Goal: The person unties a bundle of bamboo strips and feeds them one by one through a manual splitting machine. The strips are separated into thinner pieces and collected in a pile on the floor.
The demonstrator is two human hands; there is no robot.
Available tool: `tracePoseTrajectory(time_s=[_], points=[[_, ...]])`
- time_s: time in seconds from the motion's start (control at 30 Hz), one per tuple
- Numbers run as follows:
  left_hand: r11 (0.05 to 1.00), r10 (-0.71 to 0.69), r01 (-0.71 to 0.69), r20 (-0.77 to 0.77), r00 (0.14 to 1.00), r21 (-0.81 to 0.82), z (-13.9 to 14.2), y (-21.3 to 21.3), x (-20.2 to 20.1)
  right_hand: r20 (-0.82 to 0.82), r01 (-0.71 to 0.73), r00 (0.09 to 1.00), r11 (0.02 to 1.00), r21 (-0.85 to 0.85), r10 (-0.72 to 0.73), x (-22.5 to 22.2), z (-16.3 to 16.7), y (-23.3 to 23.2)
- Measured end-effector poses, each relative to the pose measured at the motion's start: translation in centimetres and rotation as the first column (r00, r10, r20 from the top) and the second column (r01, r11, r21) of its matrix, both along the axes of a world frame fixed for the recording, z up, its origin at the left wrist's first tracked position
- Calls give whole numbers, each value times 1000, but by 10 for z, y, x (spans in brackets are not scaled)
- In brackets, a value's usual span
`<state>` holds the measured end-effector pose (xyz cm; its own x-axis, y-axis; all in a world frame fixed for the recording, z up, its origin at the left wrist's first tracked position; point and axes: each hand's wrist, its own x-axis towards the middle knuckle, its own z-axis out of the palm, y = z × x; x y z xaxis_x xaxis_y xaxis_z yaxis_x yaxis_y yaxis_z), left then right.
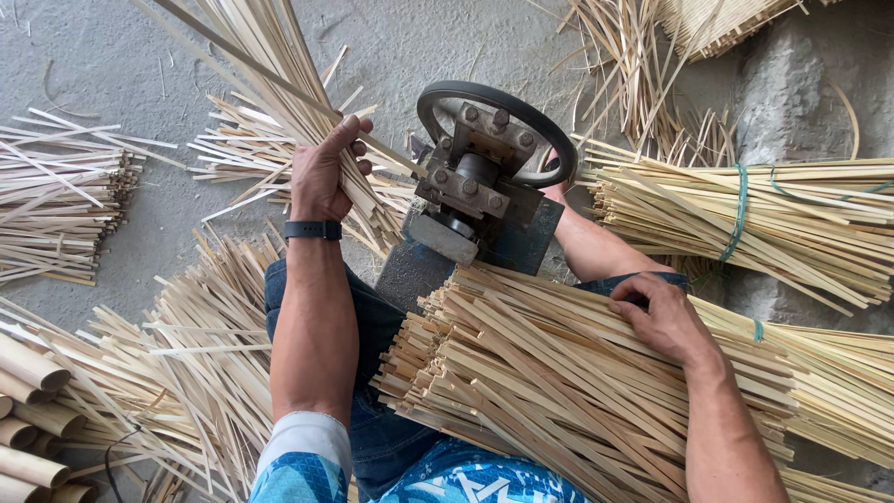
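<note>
A fan of thin bamboo strips [279, 65] is gripped by the left hand [321, 172], fingers curled tight, beside the iron wheel machine [484, 154]. The lap bundle [559, 373] is pressed under the right hand's [666, 317] loosely bent fingers; feeding probably goes best with strips kept aligned.

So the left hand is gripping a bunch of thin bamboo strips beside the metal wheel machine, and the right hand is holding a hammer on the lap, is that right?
Not quite. In the head view the right hand holds no hammer; it rests on the bundle of bamboo sticks across the lap. The left hand does grip thin strips beside the wheel machine.
</note>
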<state>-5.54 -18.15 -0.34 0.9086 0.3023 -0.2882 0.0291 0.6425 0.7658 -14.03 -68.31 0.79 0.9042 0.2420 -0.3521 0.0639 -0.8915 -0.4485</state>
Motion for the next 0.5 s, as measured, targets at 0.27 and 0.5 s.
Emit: tracePoseTrajectory(time_s=[0.27,0.5], points=[[996,66,-59,97,993,-72,-9,13,2,192,150,962,964,218,-193,-4,16,-36],[989,126,-115,130,983,-88,-8,15,-2,364,-4,931,993,121,-41,15,17,-2]])
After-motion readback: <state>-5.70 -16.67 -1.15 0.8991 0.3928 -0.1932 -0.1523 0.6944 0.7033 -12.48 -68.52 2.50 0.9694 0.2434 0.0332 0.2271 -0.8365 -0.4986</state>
